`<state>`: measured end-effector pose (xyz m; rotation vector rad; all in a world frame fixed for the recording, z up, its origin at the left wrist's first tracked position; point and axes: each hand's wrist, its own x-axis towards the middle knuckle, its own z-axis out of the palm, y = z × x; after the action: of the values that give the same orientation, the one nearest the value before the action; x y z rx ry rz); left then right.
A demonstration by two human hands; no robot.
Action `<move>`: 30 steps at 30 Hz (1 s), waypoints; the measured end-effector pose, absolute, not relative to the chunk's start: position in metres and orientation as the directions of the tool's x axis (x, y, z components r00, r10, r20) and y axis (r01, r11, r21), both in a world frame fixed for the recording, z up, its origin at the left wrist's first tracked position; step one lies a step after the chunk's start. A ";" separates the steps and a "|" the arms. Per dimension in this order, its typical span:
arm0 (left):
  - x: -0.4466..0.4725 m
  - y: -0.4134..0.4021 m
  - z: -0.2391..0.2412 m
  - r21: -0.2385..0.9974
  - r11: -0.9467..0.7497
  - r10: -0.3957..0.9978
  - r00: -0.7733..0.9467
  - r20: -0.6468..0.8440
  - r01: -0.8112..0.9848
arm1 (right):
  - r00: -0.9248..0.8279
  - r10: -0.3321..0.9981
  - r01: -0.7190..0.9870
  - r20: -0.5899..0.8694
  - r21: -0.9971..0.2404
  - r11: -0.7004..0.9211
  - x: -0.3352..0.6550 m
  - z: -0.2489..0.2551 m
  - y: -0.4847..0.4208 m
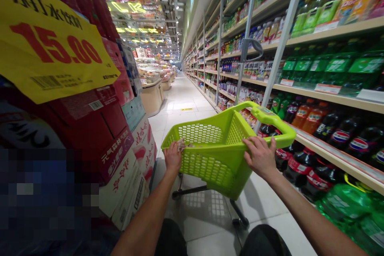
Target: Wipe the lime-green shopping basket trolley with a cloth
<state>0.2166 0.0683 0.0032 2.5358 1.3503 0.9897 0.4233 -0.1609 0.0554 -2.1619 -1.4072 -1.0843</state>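
A lime-green plastic shopping cart (216, 168) stands sideways in front of me on dark legs with casters. My left hand (173, 157) is closed at the rim near the cart's narrow end. A crumpled, pale brownish cloth or tissue (181, 144) pokes out from its fingers and lies against the rim. At the other end, my right hand (261, 156) grips the near rim beside the handle (267, 117), fingers curled over the edge. The basket's perforated walls show; part of its floor is hidden.
Shelves (330, 93) of bottled drinks line the right side, close to the cart handle. Stacked drink cartons (120, 168) with a yellow price sign (54, 44) stand close on the left. A tiled aisle (177, 96) runs ahead past a produce-like display (151, 92).
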 end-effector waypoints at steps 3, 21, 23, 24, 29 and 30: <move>0.235 0.052 0.001 0.340 -0.722 0.675 0.506 0.537 0.603 | 0.207 0.608 0.891 0.767 0.109 -0.442 0.420 0.053 -0.159; 0.206 0.067 -0.009 0.300 -0.802 0.589 0.600 0.542 0.516 | 0.140 0.526 0.915 0.839 0.093 -0.392 0.446 0.044 -0.169; 0.190 0.078 -0.010 0.349 -0.712 0.686 0.501 0.527 0.609 | 0.146 0.535 0.916 0.832 0.091 -0.392 0.448 0.044 -0.171; 0.183 0.083 -0.009 0.388 -0.647 0.742 0.425 0.518 0.656 | 0.150 0.532 0.915 0.833 0.087 -0.394 0.449 0.044 -0.171; 0.210 0.064 -0.006 0.424 -0.664 0.737 0.444 0.510 0.616 | 0.199 0.471 0.901 0.859 0.029 -0.432 0.446 0.044 -0.167; 0.221 0.056 -0.006 0.398 -0.732 0.677 0.519 0.523 0.554 | 0.205 0.471 0.901 0.858 0.023 -0.434 0.446 0.044 -0.166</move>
<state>0.2213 0.0562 -0.0059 2.5759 1.0548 1.0068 0.4462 -0.1660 0.0441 -1.9934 -1.2698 -1.1494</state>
